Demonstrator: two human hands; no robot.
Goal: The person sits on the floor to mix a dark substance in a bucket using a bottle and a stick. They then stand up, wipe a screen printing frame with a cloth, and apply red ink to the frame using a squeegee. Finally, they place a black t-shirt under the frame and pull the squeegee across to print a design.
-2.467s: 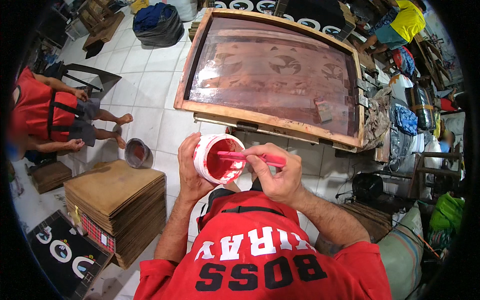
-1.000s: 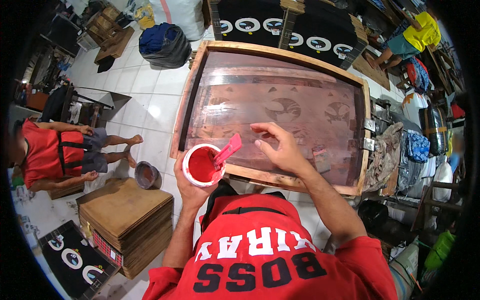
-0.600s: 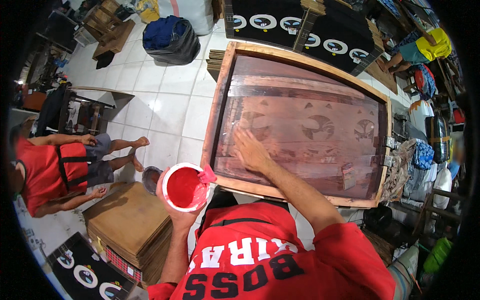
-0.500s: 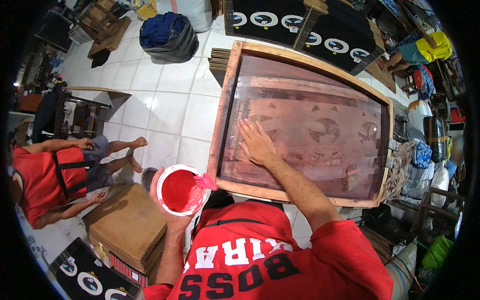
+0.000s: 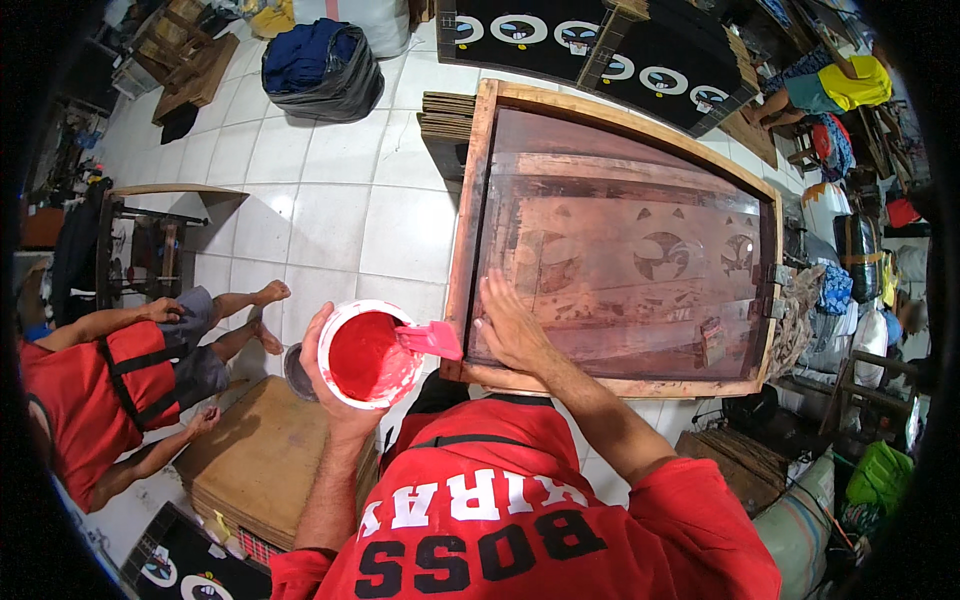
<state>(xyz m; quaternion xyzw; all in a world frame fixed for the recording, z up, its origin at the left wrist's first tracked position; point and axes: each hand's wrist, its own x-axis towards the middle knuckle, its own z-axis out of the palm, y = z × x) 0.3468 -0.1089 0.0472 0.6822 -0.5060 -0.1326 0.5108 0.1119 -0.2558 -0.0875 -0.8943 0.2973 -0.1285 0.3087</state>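
Observation:
My left hand (image 5: 345,418) is wrapped round a white tub (image 5: 358,403) of red ink (image 5: 358,352), tilted so its inside shows. A pink plastic spatula (image 5: 438,339) leans over the tub's right rim, its end close to the screen frame's near left corner. My right hand (image 5: 515,332) is open, fingers spread, over the near left part of a screen-printing frame. I cannot tell if its fingers touch the mesh (image 5: 590,225). The frame's wooden border (image 5: 466,250) surrounds that mesh, which bears cut-out face shapes.
A person in red (image 5: 150,375) sits at the left beside stacked brown boards (image 5: 245,450). Black panels with white rings (image 5: 550,40) stand behind the frame. A bag of blue cloth (image 5: 320,70) rests on the tiled floor. Bundles (image 5: 855,260) crowd the right; another person (image 5: 850,85) is farther back.
My right hand has drawn back toward the frame's near edge. The spatula reaches farther out over the tub's rim. My left hand still holds the tub, and the whole view has shifted slightly.

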